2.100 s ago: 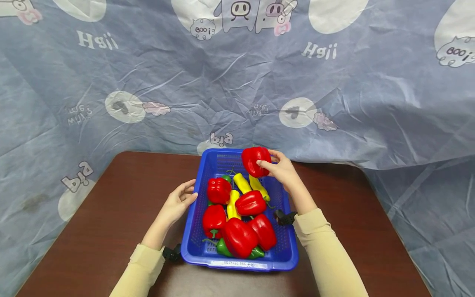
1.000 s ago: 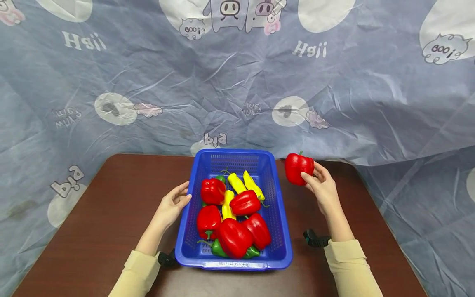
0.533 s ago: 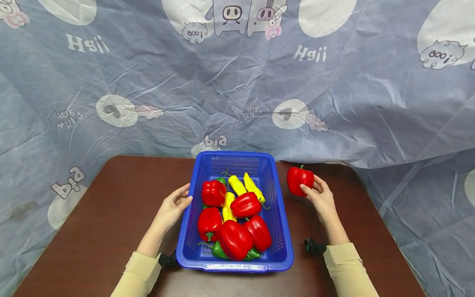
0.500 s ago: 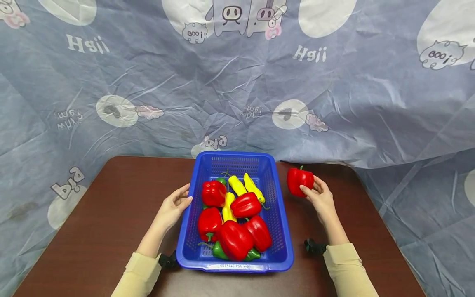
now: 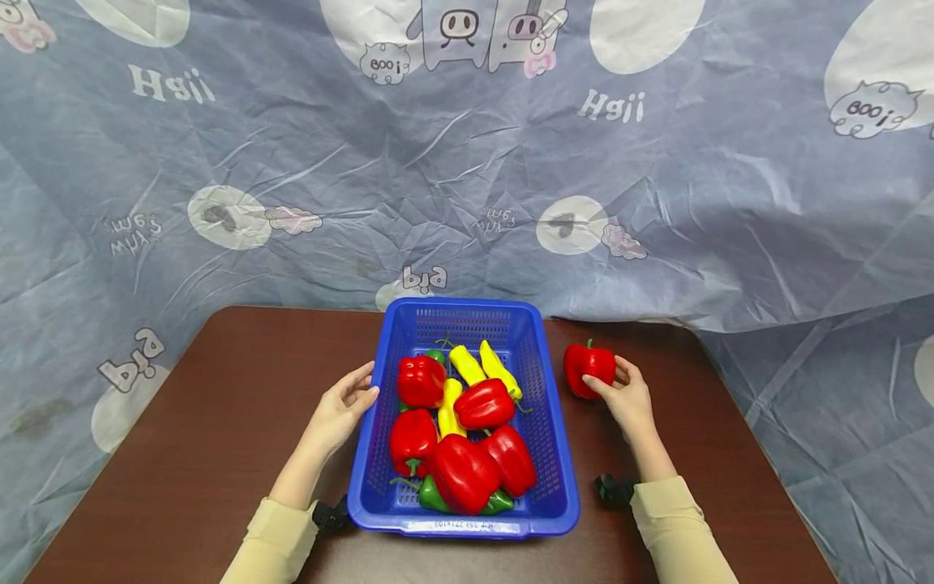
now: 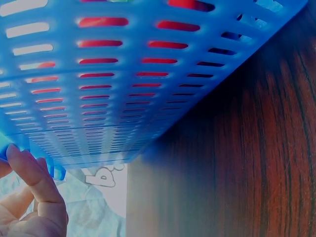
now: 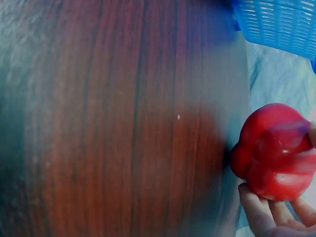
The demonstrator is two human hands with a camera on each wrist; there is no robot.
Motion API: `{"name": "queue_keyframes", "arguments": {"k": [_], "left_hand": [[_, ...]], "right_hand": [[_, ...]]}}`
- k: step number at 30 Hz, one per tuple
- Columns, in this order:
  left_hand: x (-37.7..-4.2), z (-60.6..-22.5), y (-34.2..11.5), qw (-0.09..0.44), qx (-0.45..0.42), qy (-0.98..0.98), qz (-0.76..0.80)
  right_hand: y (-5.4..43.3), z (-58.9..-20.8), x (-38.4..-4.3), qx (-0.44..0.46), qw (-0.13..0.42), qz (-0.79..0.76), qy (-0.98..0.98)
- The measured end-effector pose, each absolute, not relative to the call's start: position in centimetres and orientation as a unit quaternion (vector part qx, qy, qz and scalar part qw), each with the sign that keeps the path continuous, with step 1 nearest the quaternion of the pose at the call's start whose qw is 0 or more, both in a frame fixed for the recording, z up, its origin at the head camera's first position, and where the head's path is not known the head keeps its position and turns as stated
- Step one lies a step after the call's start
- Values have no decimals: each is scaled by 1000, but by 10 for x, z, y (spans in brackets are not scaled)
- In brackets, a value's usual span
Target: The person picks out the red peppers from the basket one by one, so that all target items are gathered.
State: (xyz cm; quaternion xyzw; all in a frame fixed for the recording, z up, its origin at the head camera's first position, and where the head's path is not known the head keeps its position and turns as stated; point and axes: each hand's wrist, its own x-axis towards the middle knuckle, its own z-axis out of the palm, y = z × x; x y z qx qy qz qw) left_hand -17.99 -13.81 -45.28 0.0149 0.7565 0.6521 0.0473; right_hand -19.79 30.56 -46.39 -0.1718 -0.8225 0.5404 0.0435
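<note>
My right hand (image 5: 627, 399) grips a red bell pepper (image 5: 588, 370) to the right of the blue basket (image 5: 467, 523), its green stem pointing up. The right wrist view has this bell pepper (image 7: 279, 153) between thumb and fingers, lobed underside facing the camera, low at the tabletop. My left hand (image 5: 337, 410) pinches the basket's left rim; in the left wrist view its fingers (image 6: 37, 177) curl at the rim. Inside the basket lie several red bell peppers (image 5: 465, 474), three yellow peppers (image 5: 452, 408) and some green peppers (image 5: 432, 493), partly covered by the red ones.
The basket stands on a brown wooden table (image 5: 241, 405), its perforated side (image 6: 98, 94) rising close by my left wrist. A grey-blue printed cloth (image 5: 467, 162) hangs behind the table's far edge. Black wrist cameras (image 5: 613, 490) sit at both cuffs.
My right hand has carried the red bell pepper from over the basket's far right corner out to the right, then down to the table. The left hand has stayed at the basket's rim.
</note>
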Motion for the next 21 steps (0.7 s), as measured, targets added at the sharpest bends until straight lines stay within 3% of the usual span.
{"name": "queue_keyframes", "arguments": {"k": [21], "left_hand": [[-181,-456,-138,43,3,757,652]], "right_hand": [[293,-456,-211,-184,48,437,-879]]}}
